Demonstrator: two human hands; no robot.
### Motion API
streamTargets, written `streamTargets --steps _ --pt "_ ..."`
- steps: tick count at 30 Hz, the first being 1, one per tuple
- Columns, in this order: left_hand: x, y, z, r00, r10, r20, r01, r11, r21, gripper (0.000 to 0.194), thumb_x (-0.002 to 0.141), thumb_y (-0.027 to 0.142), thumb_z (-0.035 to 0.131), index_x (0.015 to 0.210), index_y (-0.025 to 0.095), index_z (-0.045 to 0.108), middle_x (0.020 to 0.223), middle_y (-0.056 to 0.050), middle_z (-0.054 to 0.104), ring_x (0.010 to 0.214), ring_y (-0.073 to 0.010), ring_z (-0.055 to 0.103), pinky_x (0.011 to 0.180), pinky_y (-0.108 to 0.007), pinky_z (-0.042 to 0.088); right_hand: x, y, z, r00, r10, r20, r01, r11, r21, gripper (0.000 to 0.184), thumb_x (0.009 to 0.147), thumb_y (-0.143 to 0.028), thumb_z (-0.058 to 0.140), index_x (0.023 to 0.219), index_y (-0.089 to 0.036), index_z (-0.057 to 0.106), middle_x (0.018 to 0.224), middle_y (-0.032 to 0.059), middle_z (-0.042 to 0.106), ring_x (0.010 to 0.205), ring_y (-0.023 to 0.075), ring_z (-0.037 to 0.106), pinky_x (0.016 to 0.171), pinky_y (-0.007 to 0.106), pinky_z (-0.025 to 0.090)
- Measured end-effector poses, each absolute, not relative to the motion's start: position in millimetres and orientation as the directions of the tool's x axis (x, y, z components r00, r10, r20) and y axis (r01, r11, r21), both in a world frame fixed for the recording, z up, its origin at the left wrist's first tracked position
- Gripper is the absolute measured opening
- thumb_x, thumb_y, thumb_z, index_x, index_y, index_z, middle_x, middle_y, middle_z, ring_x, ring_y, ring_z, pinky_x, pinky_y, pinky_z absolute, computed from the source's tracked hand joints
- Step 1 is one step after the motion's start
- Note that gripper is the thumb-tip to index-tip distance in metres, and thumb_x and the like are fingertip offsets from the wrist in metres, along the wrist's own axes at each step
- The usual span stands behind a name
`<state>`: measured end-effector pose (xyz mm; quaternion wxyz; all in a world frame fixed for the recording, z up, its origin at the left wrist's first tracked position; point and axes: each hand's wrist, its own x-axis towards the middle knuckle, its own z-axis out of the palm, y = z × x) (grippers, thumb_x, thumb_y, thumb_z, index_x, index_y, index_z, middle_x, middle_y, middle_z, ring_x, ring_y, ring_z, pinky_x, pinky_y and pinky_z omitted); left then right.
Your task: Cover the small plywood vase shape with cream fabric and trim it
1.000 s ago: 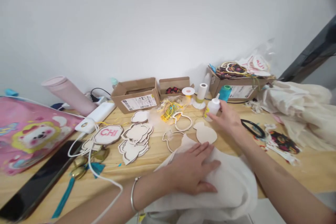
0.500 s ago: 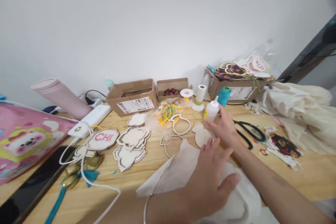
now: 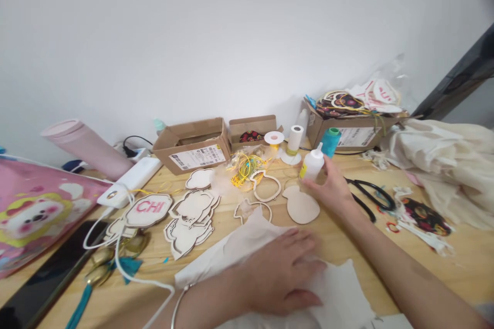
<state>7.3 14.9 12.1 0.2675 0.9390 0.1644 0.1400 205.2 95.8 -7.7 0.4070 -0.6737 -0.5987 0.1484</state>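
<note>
My left hand lies flat with spread fingers on a sheet of white fabric; its fingertips are blurred. A bracelet circles that wrist. Ahead and to the right, my right hand grips a white squeeze bottle with a pointed nozzle and a yellow label, which stands upright on the table. Beside this hand is a pale gourd-shaped piece. Two thin frame outlines, a gourd-shaped frame and a partly covered frame, lie left of it. A teal thread spool stands just behind the bottle.
Stacked wooden shapes and a "CHI" plaque lie left. Cardboard boxes line the wall. Black-handled scissors and crumpled cream fabric are right. A white cable runs near my left arm; a phone lies left.
My left hand lifted and shifted over the white fabric, then came down flat; the fabric's right edge drew back, baring more table. My right hand stays on the bottle. The view shifted slightly.
</note>
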Motion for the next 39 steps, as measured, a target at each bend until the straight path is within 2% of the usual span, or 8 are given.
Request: streamTargets --steps 7,11,17,21,24,30,35,39 --pt "25.4 30.7 -1.2 0.547 0.824 0.148 0.525 -0.476 0.706 0.037 0.081 0.032 0.043 0.116 0.022 0.047 0.134 -0.007 0.036 0.124 -0.0211 0.030 0.100 -0.041 0.028 200.8 93.6 -10.0 0.290 0.902 0.321 0.437 0.173 -0.882 0.042 0.068 -0.033 0.058 0.106 -0.019 0.047 0.103 0.0080 0.057 0.093 0.0222 0.054 0.082 0.039 0.041" --pt "39.7 46.0 -2.8 0.509 0.849 0.145 0.662 -0.493 0.565 0.068 0.072 0.043 0.053 0.130 0.015 0.028 0.142 -0.014 0.017 0.130 -0.0280 0.008 0.103 -0.048 0.016 199.6 89.6 -4.2 0.338 0.880 0.333 0.187 0.285 -0.940 0.037 0.074 -0.038 0.053 0.106 -0.020 0.042 0.104 0.0067 0.055 0.092 0.0181 0.054 0.080 0.033 0.044" --pt "45.2 56.6 -2.9 0.501 0.858 0.109 0.673 -0.466 0.575 0.076 0.069 0.042 0.057 0.131 0.012 0.026 0.135 -0.015 0.033 0.128 -0.0308 0.015 0.103 -0.049 0.012 199.1 87.7 3.0 0.363 0.890 0.277 0.044 0.281 -0.959 0.041 0.068 -0.038 0.061 0.101 -0.020 0.045 0.102 0.0066 0.056 0.091 0.0192 0.054 0.080 0.034 0.044" --pt "41.3 54.3 6.2 0.468 0.875 0.124 0.440 -0.353 0.826 0.079 0.065 0.044 0.062 0.131 0.018 0.026 0.135 -0.012 0.034 0.125 -0.0284 0.026 0.103 -0.047 0.016 202.9 87.1 1.4 0.360 0.887 0.291 0.024 0.303 -0.953 0.036 0.073 -0.037 0.057 0.104 -0.021 0.048 0.104 0.0050 0.056 0.092 0.0182 0.053 0.078 0.031 0.045" --pt "38.5 54.6 10.7 0.439 0.897 0.050 -0.008 -0.052 0.999 0.076 0.071 0.055 0.049 0.132 0.019 0.021 0.133 -0.012 0.037 0.120 -0.0262 0.037 0.100 -0.046 0.024 210.7 88.7 0.3 0.373 0.893 0.252 -0.003 0.273 -0.962 0.036 0.077 -0.041 0.049 0.108 -0.022 0.049 0.100 0.0042 0.056 0.081 0.0170 0.056 0.063 0.027 0.046" --pt "32.2 63.0 9.3 0.657 0.743 -0.128 -0.431 0.509 0.745 0.072 0.079 0.062 0.014 0.126 0.013 0.034 0.119 -0.014 0.053 0.111 -0.0239 0.048 0.099 -0.042 0.029 216.1 91.2 7.9 0.430 0.866 0.254 0.080 0.244 -0.966 0.041 0.074 -0.046 0.048 0.107 -0.023 0.041 0.086 0.0025 0.057 0.068 0.0171 0.056 0.052 0.027 0.044" --pt "31.3 62.8 2.4 0.560 0.825 -0.075 -0.315 0.296 0.902 0.064 0.080 0.058 0.025 0.129 0.017 0.030 0.127 -0.011 0.046 0.114 -0.0235 0.045 0.097 -0.040 0.032 217.0 91.4 11.5 0.458 0.830 0.317 0.098 0.307 -0.947 0.036 0.062 -0.032 0.066 0.092 -0.020 0.050 0.088 0.0018 0.057 0.080 0.0167 0.055 0.068 0.028 0.045" --pt "32.5 57.1 -4.0 0.468 0.881 0.069 0.227 -0.195 0.954 0.074 0.066 0.045 0.061 0.129 0.024 0.030 0.134 -0.008 0.037 0.121 -0.0260 0.034 0.100 -0.044 0.025 226.7 91.9 15.1 0.435 0.854 0.287 -0.156 0.385 -0.909 0.035 0.063 -0.024 0.065 0.094 -0.022 0.051 0.091 -0.0005 0.056 0.080 0.0133 0.054 0.067 0.025 0.045"
